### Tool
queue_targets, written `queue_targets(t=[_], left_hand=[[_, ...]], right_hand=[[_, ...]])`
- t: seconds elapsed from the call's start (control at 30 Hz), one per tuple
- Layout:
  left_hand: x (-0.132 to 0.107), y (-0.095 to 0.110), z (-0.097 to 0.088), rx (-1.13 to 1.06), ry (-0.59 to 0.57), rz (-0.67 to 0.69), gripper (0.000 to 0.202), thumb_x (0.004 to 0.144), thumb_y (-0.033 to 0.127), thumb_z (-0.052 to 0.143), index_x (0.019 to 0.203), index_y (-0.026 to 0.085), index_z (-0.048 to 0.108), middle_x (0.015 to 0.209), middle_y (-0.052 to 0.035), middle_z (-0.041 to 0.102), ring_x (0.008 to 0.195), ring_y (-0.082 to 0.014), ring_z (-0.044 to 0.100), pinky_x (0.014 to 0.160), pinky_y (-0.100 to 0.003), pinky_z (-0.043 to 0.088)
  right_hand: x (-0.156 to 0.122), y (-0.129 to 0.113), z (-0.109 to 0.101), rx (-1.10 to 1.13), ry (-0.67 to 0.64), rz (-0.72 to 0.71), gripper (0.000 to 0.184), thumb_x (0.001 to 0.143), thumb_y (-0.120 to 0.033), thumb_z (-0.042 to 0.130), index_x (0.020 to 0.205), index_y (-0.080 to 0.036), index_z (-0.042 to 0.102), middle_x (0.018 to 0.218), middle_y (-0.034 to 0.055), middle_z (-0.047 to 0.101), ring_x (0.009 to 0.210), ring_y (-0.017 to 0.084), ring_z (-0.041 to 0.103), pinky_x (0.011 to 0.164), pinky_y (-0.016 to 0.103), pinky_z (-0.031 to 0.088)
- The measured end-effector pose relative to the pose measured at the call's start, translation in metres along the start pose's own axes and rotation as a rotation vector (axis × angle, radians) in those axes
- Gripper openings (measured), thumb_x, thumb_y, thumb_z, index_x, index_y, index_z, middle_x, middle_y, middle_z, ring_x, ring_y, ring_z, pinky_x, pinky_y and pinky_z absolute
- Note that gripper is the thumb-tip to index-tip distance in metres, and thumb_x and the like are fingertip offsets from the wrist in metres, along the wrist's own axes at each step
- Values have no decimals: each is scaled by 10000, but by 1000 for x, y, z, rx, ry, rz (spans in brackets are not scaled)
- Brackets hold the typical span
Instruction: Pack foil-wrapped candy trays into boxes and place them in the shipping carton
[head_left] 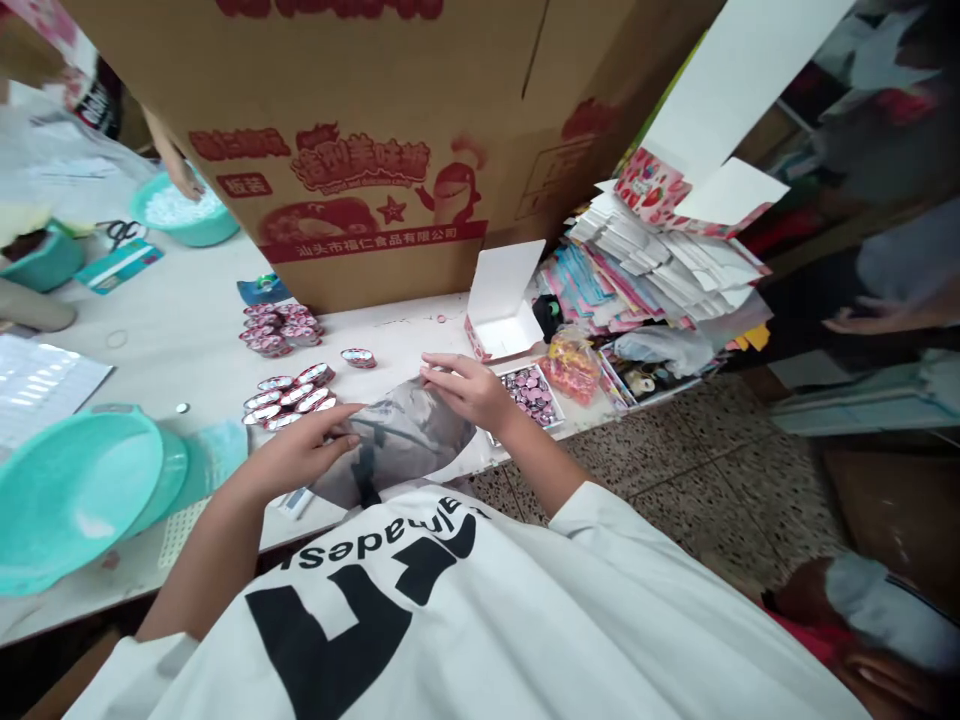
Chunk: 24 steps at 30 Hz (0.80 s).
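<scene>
My left hand (300, 450) and my right hand (465, 385) hold the two ends of a shiny clear plastic sheet (401, 435) at the table's front edge; it mirrors a dark shape. Fingers of both hands pinch its edges. Just beyond my left hand lie several small foil-topped cups (289, 395), with another cluster (279, 328) farther back and a single cup (358, 357) near my right hand. An open white carton (504, 320) stands past my right hand, beside a small tray of cups (531, 392).
A big brown cardboard box (375, 150) fills the back of the table. Teal basins (71, 490) sit at the left. Stacks of flat cartons (660, 260) and a bag of orange sweets (571, 362) lie right. Another person's hand (178, 170) reaches into a far teal bowl (187, 215).
</scene>
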<state>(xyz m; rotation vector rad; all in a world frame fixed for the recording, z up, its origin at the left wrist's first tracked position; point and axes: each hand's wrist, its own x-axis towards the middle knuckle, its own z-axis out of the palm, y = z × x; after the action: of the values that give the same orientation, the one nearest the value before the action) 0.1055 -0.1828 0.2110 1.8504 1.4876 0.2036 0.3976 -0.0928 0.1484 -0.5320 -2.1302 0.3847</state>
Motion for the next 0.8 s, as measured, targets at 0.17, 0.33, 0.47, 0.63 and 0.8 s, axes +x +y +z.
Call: queue_targets(t=[0.17,0.33,0.47,0.63,0.8], left_hand=[[-13,16,5,-29,49,-85,614,888,568,508,1356,181,594,1020,-64,736,850,-219,660,795,-296,542],[-23,21,10,-47,52,-139,626,872,575,529,1341,166,595,1015,-77,734,870,-230,663,771,-300,543],[-31,15,9,-99,53,-157,657,856,609,552,1350,176,587,1018,-84,739,894,-246,668,761,-312,554],[-37,13,-6,-103,44,-176,732,823,657,574,1387,190,562,981,-65,745,859,-244,676,744,-313,564],[-39,9,-21,-100,-26,-140,772,820,673,554,1409,174,542,1011,-84,741,867,-250,677,734,-320,565]], right_hand=[[0,11,6,51,17,-75,327,984,-161,521,1266,-244,665,1361,127,624,1226,202,623,999,402,585],[2,9,14,82,63,-143,371,975,-148,545,1333,-223,610,1297,136,654,1187,196,640,989,374,589],[5,3,16,75,75,-169,398,976,-137,536,1360,-230,586,1269,139,658,1183,201,641,988,370,588],[8,-3,16,6,73,-243,460,975,-116,524,1412,-258,534,1349,147,620,1213,213,629,968,383,597],[13,-11,22,-94,72,-246,429,971,-109,529,1377,-241,567,1336,149,630,1198,214,636,969,383,596]])
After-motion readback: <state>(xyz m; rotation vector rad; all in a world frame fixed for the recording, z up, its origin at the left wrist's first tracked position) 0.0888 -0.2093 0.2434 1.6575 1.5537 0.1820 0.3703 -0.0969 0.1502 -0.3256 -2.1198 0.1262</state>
